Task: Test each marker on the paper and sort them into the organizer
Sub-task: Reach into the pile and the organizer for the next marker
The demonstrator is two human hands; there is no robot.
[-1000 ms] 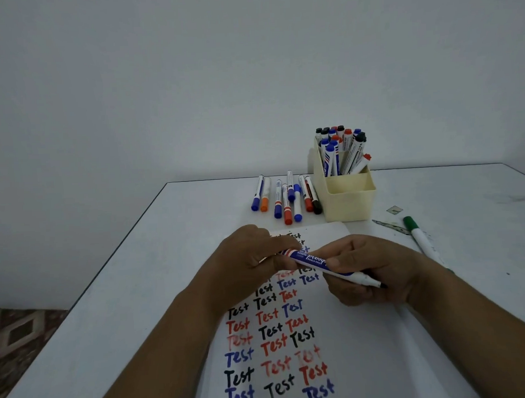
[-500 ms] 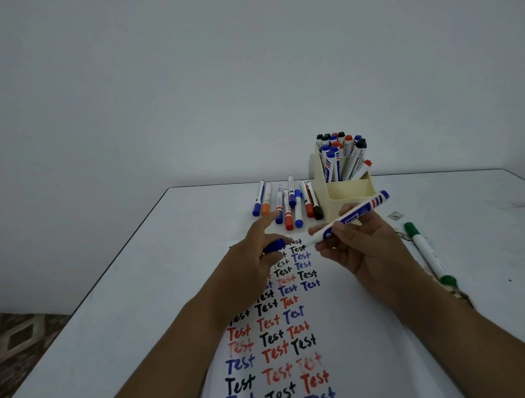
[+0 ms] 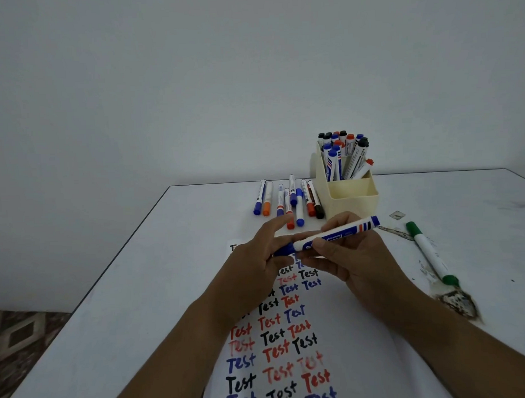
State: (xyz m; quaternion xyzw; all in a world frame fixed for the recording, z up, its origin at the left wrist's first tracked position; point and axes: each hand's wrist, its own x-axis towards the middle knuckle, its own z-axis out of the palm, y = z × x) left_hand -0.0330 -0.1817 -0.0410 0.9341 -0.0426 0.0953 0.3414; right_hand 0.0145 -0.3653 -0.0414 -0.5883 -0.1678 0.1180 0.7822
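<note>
Head view looks down over a white tabletop [image 3: 116, 308], with a strip of patterned floor [image 3: 19, 335] showing past its left edge. Toward the back lies a row of loose markers [image 3: 288, 201], side by side, their blue, orange and black caps pointing toward the person. Nearer the middle, a sheet of paper [image 3: 356, 359] carries rows of the word "Test" written in black, red and blue. Above that paper the left hand [image 3: 254, 267] has thumb and fingers curled round the blue cap [image 3: 282, 249], with the index finger lifted straight. The cap sits at the left end of the blue marker [image 3: 334, 235], and whether it is fully seated cannot be told. The marker lies almost level, its far end tilted up to the right. The right hand [image 3: 355, 255] pinches the white barrel near its middle between thumb and fingers. Behind the hands stands the cream organizer [image 3: 353, 201]; its rear compartment is packed with upright markers [image 3: 343, 154] capped in black, blue and red, while no markers are seen in the lower front compartment. Just to the right of the organizer a small square scrap [image 3: 397, 215] lies flat. Further right a green marker [image 3: 429, 252] rests on the tabletop, well apart from the hands, its near end by a patch of dark, chipped surface [image 3: 455, 305].
</note>
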